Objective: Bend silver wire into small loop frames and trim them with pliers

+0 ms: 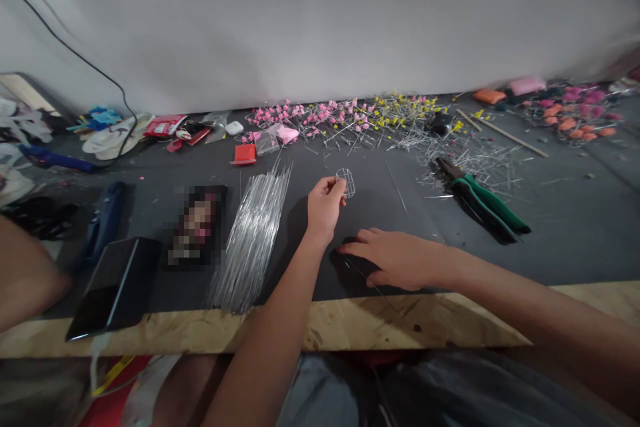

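Observation:
My left hand [325, 207] is closed in a pinch on a small bent-wire frame [349, 181], a rounded grid held just above the dark tabletop. My right hand [395, 259] lies low over the table near its front edge, thumb and fingers apart. A thin straight wire [357, 269] runs beneath it, between index fingertip and thumb; whether the fingers touch it is hard to tell. Left of my hands lies a thick bundle of straight silvery wires [255, 233]. One loose wire [397, 188] rests beyond my right hand. Green-handled pliers [487, 203] lie to the right.
Pink-tipped wires [310, 117] and yellow-tipped wires [407, 110] are heaped along the wall. Loose wire pieces [480, 160] surround the pliers' jaws. A phone [200, 227], a dark boxy device [117, 287] and a blue tool [104, 220] lie leftward. Another person's arm [30, 273] shows at far left.

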Motion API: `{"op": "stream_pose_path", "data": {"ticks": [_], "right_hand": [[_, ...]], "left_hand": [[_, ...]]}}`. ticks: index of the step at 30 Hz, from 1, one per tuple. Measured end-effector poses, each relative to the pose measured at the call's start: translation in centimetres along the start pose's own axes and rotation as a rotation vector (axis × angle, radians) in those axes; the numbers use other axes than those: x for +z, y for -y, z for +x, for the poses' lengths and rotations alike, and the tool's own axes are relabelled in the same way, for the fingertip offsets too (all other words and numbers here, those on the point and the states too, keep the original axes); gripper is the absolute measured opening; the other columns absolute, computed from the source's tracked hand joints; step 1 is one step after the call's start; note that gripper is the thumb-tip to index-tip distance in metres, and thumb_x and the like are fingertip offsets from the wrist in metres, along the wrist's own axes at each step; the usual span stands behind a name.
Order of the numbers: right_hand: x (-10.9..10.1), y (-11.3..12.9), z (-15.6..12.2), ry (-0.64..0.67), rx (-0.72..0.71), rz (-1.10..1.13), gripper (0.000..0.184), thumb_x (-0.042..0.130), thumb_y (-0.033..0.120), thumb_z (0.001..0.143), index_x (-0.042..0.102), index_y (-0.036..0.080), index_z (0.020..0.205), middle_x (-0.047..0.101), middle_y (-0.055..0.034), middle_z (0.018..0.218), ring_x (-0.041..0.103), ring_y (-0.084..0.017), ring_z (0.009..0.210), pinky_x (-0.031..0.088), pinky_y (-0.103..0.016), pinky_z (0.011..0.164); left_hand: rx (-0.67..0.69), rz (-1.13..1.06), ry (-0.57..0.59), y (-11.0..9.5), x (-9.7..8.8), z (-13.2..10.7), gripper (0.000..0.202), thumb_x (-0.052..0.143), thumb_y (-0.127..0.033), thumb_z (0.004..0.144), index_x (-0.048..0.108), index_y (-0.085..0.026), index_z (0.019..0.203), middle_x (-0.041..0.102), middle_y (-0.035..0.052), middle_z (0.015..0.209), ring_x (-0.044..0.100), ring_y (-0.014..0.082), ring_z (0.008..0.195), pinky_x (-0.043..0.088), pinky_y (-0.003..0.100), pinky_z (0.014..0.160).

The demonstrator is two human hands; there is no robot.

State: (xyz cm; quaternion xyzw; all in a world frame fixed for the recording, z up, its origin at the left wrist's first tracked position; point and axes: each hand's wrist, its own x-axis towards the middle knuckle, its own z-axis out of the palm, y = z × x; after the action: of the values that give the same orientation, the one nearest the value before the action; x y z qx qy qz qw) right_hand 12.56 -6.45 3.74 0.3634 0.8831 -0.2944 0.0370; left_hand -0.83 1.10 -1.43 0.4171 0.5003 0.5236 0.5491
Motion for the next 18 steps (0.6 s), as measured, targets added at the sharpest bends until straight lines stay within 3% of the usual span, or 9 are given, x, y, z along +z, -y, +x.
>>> {"op": "stream_pose_path", "data": {"ticks": [7, 11, 14, 18], "right_hand": [[0.1, 0.2, -0.1, -0.003, 0.01, 0.0, 0.052, 0.063, 0.026, 0.072, 0.047, 0.022, 0.121, 0.056, -0.0094, 0.106, 0.053, -0.024, 0.095, 0.042, -0.035, 0.075], [0.1, 0.0, -0.3, -0.037, -0.006, 0.002, 0.032, 0.057, 0.032, 0.077, 0.055, 0.02, 0.107, 0.058, -0.0086, 0.098, 0.053, -0.023, 0.089, 0.042, -0.034, 0.072], [-0.1, -0.3, -0.9, -0.01, -0.103, 0.024, 0.021, 0.052, 0.022, 0.081, 0.057, 0.022, 0.101, 0.058, -0.0051, 0.094, 0.052, -0.02, 0.088, 0.04, -0.032, 0.075], [0.0, -0.4, -2.1, 0.041, -0.226, -0.004, 0.023, 0.05, 0.016, 0.081, 0.062, 0.027, 0.097, 0.055, -0.0024, 0.091, 0.049, -0.017, 0.087, 0.036, -0.032, 0.079]], "left_hand": [[-0.004, 0.001, 0.0, 0.0, 0.0, 0.0, 0.015, 0.059, -0.03, 0.07, 0.056, -0.015, 0.072, 0.054, -0.0021, 0.064, 0.046, 0.0053, 0.049, 0.037, 0.02, 0.049], [0.0, 0.001, 0.006, 0.1, -0.1, 0.0, 0.015, 0.058, -0.031, 0.07, 0.055, -0.015, 0.072, 0.054, -0.0021, 0.064, 0.046, 0.0051, 0.048, 0.037, 0.02, 0.049], [-0.002, -0.006, 0.011, 0.2, -0.1, 0.1, 0.015, 0.058, -0.03, 0.071, 0.055, -0.015, 0.072, 0.054, -0.0024, 0.064, 0.045, 0.0047, 0.048, 0.037, 0.02, 0.05], [-0.007, -0.018, 0.01, 0.1, -0.1, 0.0, 0.014, 0.058, -0.029, 0.071, 0.056, -0.015, 0.073, 0.053, -0.002, 0.065, 0.045, 0.0048, 0.048, 0.037, 0.02, 0.049]]}}
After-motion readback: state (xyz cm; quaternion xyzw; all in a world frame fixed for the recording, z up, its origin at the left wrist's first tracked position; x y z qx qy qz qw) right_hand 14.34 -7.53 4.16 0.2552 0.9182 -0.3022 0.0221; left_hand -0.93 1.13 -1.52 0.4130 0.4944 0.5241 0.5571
